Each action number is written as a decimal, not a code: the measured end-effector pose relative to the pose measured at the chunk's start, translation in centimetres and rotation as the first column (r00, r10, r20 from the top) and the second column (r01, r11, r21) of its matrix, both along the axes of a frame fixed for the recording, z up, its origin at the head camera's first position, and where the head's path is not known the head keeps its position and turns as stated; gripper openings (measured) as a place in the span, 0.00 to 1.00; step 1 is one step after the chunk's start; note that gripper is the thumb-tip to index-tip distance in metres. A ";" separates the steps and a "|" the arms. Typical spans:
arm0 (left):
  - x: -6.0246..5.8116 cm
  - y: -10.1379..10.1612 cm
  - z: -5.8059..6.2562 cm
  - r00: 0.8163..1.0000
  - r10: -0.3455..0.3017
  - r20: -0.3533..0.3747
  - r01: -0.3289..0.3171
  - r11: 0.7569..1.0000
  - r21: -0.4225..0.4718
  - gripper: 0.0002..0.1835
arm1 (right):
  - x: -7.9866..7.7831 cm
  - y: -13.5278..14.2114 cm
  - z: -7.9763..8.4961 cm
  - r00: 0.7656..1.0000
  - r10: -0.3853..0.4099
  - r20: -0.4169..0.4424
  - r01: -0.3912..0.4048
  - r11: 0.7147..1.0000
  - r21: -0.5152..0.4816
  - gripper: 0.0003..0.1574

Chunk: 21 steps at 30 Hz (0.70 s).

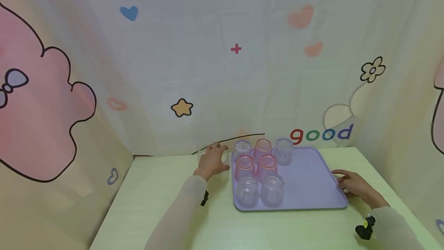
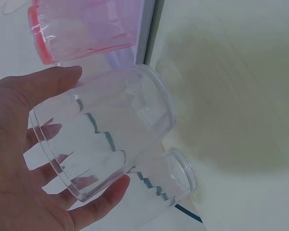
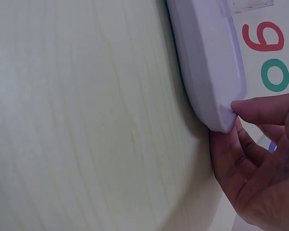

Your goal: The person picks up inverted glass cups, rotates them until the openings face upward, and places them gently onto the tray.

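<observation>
My left hand is just left of the lilac tray. In the left wrist view its thumb and fingers grip a clear tumbler around its sides. Another clear tumbler stands beyond it on the table. My right hand is at the tray's right side, and in the right wrist view its thumb and fingers pinch the tray rim. On the tray's left part stand clear tumblers in front, pink tumblers behind them, and a mixed back row with a clear tumbler.
The pale wooden table extends left of the tray and in front of it. A printed curtain hangs close behind the table's back edge, and more of it covers both sides. The tumblers on the tray stand close together.
</observation>
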State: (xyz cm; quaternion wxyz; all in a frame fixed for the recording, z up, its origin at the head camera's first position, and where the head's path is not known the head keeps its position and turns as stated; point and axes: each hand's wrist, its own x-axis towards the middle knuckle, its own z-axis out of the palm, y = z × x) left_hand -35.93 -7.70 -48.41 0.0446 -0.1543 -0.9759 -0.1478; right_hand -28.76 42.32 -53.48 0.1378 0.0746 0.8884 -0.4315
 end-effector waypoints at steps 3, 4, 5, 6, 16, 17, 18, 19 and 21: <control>0.5 -0.3 0.0 1.000 -0.001 -0.020 0.002 0.999 0.039 0.39 | 0.1 0.1 0.0 1.000 -0.002 -0.011 0.002 1.000 0.008 0.39; 0.7 -0.4 0.0 1.000 0.000 -0.028 0.001 0.999 0.053 0.39 | 0.1 0.2 0.0 1.000 -0.003 -0.014 0.003 1.000 0.006 0.39; 0.9 -0.5 0.1 0.999 0.003 -0.035 -0.001 0.998 0.064 0.39 | 0.1 0.2 -0.1 1.000 -0.001 -0.017 0.001 1.000 0.004 0.39; 1.1 -0.6 0.1 0.999 0.006 -0.043 -0.003 0.998 0.070 0.38 | 0.1 0.2 -0.1 1.000 0.002 -0.020 -0.002 1.000 0.004 0.39; 3.0 -1.1 0.9 0.993 0.066 -0.097 -0.048 0.983 0.177 0.39 | 0.2 0.1 0.0 1.000 0.002 -0.015 -0.001 1.000 0.006 0.39; 3.2 -1.2 1.0 0.992 0.072 -0.107 -0.051 0.980 0.191 0.39 | 0.2 0.1 0.1 1.000 0.002 -0.015 -0.002 1.000 0.007 0.39; 3.4 -1.3 1.1 0.990 0.078 -0.117 -0.052 0.977 0.207 0.39 | 0.2 0.1 0.1 1.000 0.003 -0.016 -0.003 1.000 0.009 0.39; 3.6 -1.3 1.1 0.988 0.085 -0.128 -0.055 0.974 0.221 0.39 | 0.2 0.0 0.1 1.000 0.000 -0.013 0.000 1.000 0.008 0.39; 4.1 -1.5 1.2 0.984 0.097 -0.150 -0.058 0.968 0.245 0.39 | 0.2 0.0 0.1 1.000 -0.001 -0.010 0.001 1.000 0.012 0.39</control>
